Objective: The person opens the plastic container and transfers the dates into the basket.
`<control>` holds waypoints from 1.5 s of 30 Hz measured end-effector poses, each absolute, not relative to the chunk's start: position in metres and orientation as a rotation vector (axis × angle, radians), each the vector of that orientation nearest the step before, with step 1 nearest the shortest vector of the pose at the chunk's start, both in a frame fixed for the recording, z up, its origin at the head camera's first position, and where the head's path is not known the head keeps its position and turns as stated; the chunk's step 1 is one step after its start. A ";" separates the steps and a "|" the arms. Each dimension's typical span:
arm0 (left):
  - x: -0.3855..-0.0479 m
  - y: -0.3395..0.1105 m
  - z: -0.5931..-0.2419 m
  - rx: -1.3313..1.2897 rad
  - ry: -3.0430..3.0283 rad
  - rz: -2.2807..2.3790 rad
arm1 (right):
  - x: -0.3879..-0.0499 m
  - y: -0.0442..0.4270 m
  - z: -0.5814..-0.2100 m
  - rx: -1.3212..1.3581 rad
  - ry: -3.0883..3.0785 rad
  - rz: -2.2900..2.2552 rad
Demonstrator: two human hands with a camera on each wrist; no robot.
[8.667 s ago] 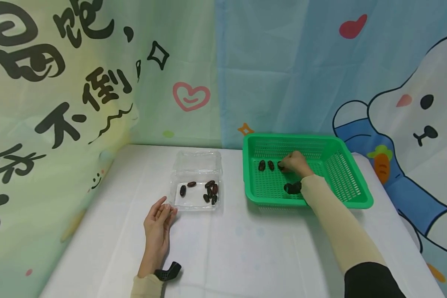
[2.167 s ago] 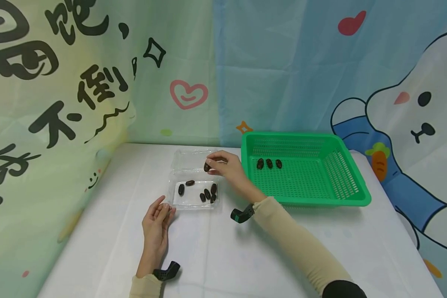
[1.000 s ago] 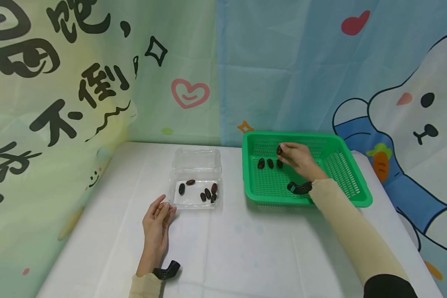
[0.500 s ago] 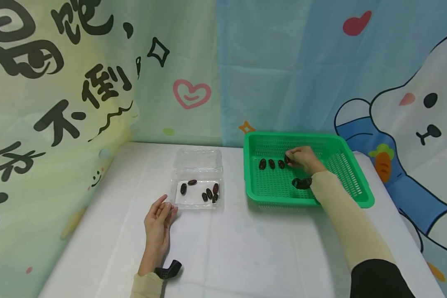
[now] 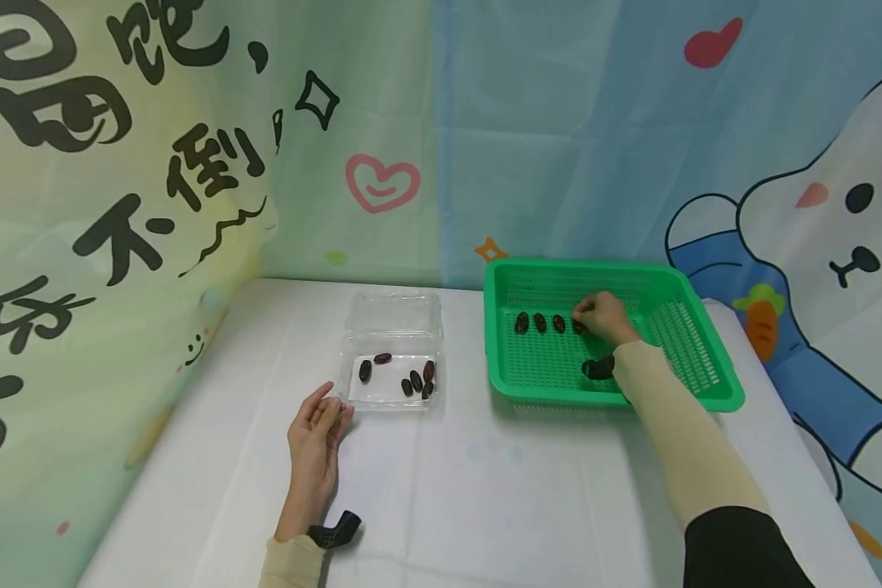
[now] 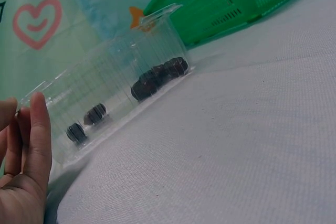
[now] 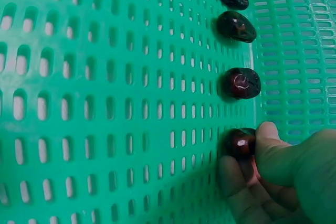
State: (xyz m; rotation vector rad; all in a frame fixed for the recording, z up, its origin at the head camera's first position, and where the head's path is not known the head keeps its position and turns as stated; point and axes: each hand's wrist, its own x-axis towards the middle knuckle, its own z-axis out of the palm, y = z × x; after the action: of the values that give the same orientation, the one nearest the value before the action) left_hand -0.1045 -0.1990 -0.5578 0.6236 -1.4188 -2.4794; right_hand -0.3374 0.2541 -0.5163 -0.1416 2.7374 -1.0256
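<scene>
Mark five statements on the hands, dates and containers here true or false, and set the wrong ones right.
1. The right hand pinches a date in the basket. True.
2. The left hand is inside the basket. False: it holds a near corner of the box.
3. Six dates lie in the box. True.
4. The basket holds just two dates. False: four, counting the pinched one.
5. The box's lid is closed. False: it is folded back, open.
</scene>
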 end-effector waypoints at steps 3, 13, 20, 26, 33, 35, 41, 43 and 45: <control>-0.105 -0.198 -0.558 0.622 -1.421 -2.478 | -0.335 0.253 -0.515 -0.147 2.747 -1.003; -0.105 -0.198 -0.560 0.600 -1.404 -2.483 | -0.337 0.255 -0.512 -0.174 2.790 -0.917; -0.105 -0.199 -0.558 0.613 -1.458 -2.459 | -0.341 0.257 -0.488 -0.275 2.806 -0.866; -0.105 -0.200 -0.558 0.629 -1.479 -2.444 | -0.332 0.244 -0.458 -0.256 2.679 -1.051; -0.105 -0.199 -0.559 0.627 -1.475 -2.455 | -0.316 0.219 -0.434 -0.244 2.540 -1.194; -0.105 -0.199 -0.559 0.628 -1.474 -2.456 | -0.312 0.212 -0.430 -0.267 2.488 -1.258; -0.105 -0.199 -0.559 0.628 -1.470 -2.456 | -0.301 0.192 -0.422 -0.286 2.319 -1.406; -0.105 -0.198 -0.560 0.630 -1.471 -2.453 | -0.298 0.184 -0.421 -0.299 2.269 -1.447; -0.106 -0.198 -0.559 0.627 -1.473 -2.452 | -0.294 0.176 -0.420 -0.302 2.209 -1.491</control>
State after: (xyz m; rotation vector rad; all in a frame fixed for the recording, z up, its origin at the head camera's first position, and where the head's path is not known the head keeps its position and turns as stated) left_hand -0.1055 -0.1985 -0.5594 0.6266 -1.4727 -2.4520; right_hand -0.2936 0.1762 -0.4201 -0.3016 2.2091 -1.4912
